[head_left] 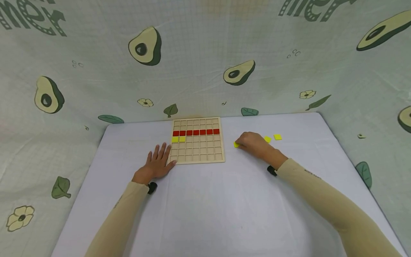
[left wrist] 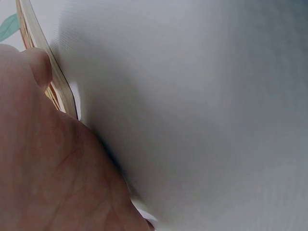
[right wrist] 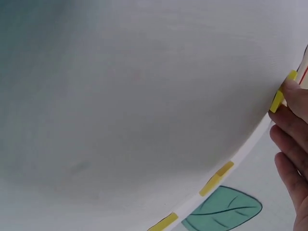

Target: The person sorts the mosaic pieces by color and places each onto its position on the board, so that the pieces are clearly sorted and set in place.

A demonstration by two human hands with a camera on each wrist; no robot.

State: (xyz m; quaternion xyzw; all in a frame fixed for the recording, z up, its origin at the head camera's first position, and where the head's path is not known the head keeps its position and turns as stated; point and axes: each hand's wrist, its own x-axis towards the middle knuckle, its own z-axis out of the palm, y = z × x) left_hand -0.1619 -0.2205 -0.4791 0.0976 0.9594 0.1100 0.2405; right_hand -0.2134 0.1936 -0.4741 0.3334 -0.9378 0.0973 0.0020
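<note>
A square wooden grid board (head_left: 199, 151) lies flat at the back of the table. Red tiles (head_left: 196, 132) fill one of its rows, and two yellow tiles (head_left: 178, 139) sit at the left of the row below. My left hand (head_left: 156, 167) rests with spread fingers at the board's left edge, its thumb touching the lower left corner; the left wrist view shows the hand (left wrist: 62, 168) against the board's side (left wrist: 62, 89). Right of the board, my right hand (head_left: 253, 144) pinches yellow (head_left: 236, 144) between thumb and fingers. In the right wrist view, two yellow pieces (right wrist: 276, 101) show at the fingertips.
Two loose yellow tiles, one near the right wrist (head_left: 267, 139) and one farther right (head_left: 277, 136), lie on the white-covered table (head_left: 205, 214). A patterned cloth (head_left: 199, 82) rises behind the table's back edge and along both sides.
</note>
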